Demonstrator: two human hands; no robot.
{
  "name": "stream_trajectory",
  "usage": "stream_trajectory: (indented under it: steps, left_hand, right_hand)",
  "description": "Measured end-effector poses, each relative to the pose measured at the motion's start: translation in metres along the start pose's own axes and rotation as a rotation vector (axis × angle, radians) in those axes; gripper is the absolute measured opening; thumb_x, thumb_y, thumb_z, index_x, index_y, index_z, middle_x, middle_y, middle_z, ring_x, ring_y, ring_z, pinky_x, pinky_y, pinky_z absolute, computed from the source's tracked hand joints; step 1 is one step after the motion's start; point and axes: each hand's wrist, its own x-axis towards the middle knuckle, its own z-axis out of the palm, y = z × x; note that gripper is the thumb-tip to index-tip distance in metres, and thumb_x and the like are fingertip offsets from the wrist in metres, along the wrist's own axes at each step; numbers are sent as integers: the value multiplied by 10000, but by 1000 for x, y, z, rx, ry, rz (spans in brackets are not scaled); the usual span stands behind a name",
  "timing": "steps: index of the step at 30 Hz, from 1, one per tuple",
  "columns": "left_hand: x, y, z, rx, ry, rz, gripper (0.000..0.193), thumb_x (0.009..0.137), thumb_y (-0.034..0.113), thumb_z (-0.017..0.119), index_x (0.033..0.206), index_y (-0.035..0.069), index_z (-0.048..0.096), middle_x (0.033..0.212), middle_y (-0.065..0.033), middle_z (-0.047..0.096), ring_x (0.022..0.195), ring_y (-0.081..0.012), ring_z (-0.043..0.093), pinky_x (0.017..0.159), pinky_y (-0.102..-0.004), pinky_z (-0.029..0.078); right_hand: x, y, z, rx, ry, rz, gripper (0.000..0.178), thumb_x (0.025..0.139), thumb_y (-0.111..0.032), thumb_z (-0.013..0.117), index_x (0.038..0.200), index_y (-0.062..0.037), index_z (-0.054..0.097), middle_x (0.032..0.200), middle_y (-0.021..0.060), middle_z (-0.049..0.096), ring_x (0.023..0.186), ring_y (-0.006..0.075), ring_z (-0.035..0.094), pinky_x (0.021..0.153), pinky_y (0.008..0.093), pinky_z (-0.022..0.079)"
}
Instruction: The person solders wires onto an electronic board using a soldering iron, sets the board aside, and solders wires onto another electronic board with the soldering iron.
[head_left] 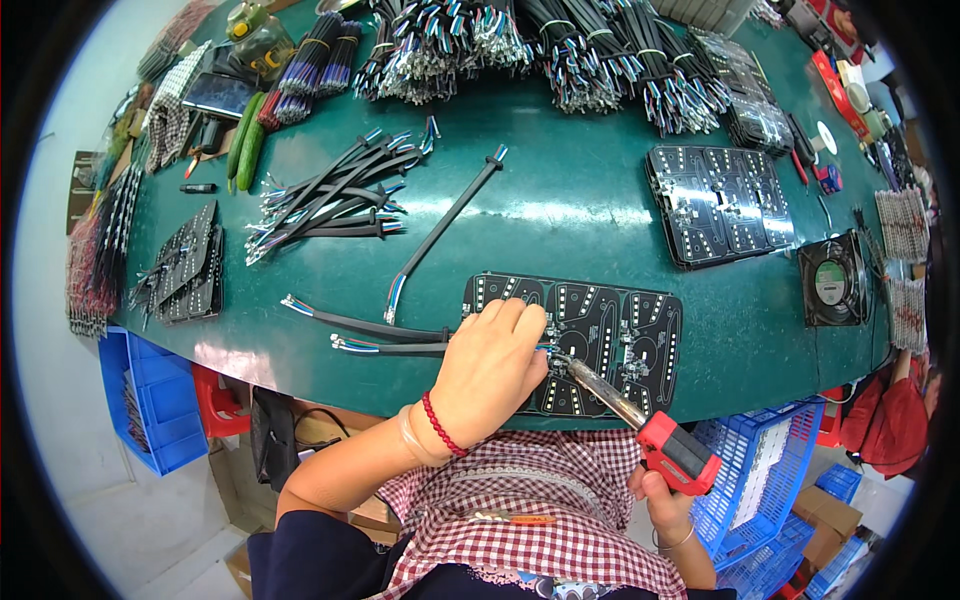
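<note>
A black circuit board panel with rows of small white LEDs lies near the table's front edge. My left hand, a red beaded bracelet at its wrist, rests over the panel's left part. Its fingers pinch a black-sleeved cable, whose coloured wire ends come out at the fingertips. Another sleeved cable runs leftward from under this hand. Closed around the red and black handle of a soldering iron is my right hand. The iron's tip meets the board beside the wire ends; the exact contact is too small to tell.
Loose sleeved cables lie left of centre, with a single cable beside them. Thick cable bundles line the back. Stacked boards and a black fan sit at right. Blue crates stand below the edge.
</note>
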Motion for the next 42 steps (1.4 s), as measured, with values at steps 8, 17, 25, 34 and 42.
stream_trajectory:
  steps: [8,17,25,34,42]
  left_hand:
    - [0,1,-1,-13,-12,7,269,700,64,680,858,20,467,810,-136,495,776,-329,515,680,-413,428]
    - [1,1,-1,-8,-13,5,268,697,67,680,851,20,466,814,-140,497,782,-334,518,686,-417,433]
    - [-6,1,-3,84,-16,3,255,692,63,689,863,35,502,842,-118,495,806,-301,519,689,-395,428]
    - [13,3,-28,137,-232,160,96,720,57,580,810,55,544,830,-121,519,824,-313,509,709,-424,418]
    - [86,-111,-23,493,125,-72,423,729,63,723,1072,-37,496,1034,-210,533,977,-399,521,833,-443,433]
  right_hand:
    - [2,0,2,-48,-35,-39,320,880,-244,641,1024,27,550,673,59,571,562,112,508,511,260,420]
    - [0,-3,4,55,3,-44,194,875,-168,649,890,12,578,684,43,573,573,104,510,510,258,428]
    - [6,-7,12,101,34,-81,343,899,-261,636,1035,34,527,653,61,560,537,118,505,502,270,441]
    - [29,-27,4,375,376,-168,425,981,-348,474,1207,11,450,610,42,496,535,140,507,792,416,526]
    - [45,-34,20,767,253,-166,354,934,-180,575,1185,50,477,713,58,573,622,140,580,976,350,457]
